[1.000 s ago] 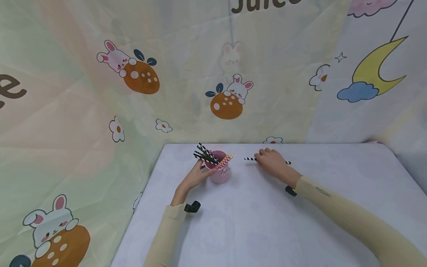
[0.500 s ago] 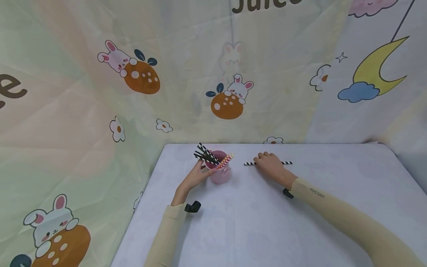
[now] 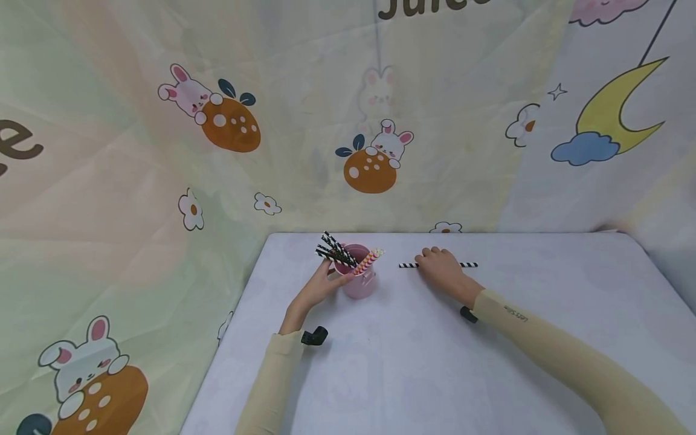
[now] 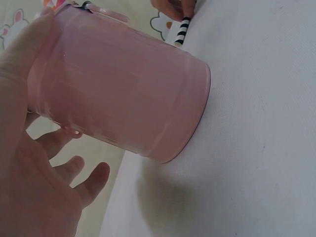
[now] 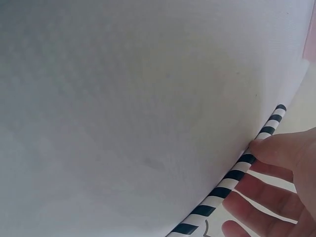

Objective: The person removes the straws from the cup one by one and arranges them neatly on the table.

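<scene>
1. On the far half of the white table, steadies an upright pink cup with the left hand, clasping with thumb near the rim, lower fingers spread apart.
2. To the cup's right, well apart, pinches a lone black-and-white straw between thumb and fingers of the right hand, back upward; cannot tell if touching the table.
3. Inside the cup, shows left-leaning black-and-white straws beside right-leaning patterned straws.
4. Compared with a second ago, holds the lone straw's left end slightly nearer the body, almost straight crosswise.
5. Keeps left hand and cup in place.
</scene>
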Tool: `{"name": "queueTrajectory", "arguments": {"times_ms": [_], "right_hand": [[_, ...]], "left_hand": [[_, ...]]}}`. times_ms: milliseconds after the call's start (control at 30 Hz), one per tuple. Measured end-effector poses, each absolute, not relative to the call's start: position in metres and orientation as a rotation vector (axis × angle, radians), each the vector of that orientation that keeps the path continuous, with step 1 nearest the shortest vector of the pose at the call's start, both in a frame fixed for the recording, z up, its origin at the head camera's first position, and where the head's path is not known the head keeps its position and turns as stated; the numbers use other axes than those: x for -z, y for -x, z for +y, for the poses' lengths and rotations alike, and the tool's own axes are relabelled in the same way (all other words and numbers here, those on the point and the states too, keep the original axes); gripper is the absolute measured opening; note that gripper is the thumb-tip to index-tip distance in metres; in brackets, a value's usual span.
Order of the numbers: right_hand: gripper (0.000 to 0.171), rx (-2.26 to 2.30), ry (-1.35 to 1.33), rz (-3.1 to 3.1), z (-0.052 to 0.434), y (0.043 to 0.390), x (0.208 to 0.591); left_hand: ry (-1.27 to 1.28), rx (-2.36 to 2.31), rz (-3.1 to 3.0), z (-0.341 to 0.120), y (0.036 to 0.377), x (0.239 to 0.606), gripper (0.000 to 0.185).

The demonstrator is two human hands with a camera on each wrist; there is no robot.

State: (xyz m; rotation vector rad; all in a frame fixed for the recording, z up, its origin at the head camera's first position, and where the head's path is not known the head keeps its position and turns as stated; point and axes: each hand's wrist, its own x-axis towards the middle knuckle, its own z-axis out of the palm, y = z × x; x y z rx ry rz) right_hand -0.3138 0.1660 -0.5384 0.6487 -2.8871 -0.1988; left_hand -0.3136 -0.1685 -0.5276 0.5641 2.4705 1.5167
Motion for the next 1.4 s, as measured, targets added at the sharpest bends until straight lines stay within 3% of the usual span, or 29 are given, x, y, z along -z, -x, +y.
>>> {"name": "queueTrajectory", "arguments": {"times_ms": [333,633,1067,1400], "right_hand": [[0.019,0.171,-0.620,-2.901,0.164,0.314,0.540],[0.031,-0.084,-0.580,-2.917,0.164,0.311,0.533],[0.057,-0.890,-0.498,-2.973,0.160,0.315,0.517],[0.055,-1.701,-0.595,-2.663,0.142,0.307,0.510]], "left_hand": [[-0.523,-1.499,2.476,-0.168,0.311,0.527,0.088],[-0.504,-1.476,2.485,-0.168,0.311,0.524,0.087],[-0.409,-1.440,2.507,-0.165,0.310,0.525,0.094],[-0.434,-1.428,2.526,-0.166,0.311,0.525,0.093]]}}
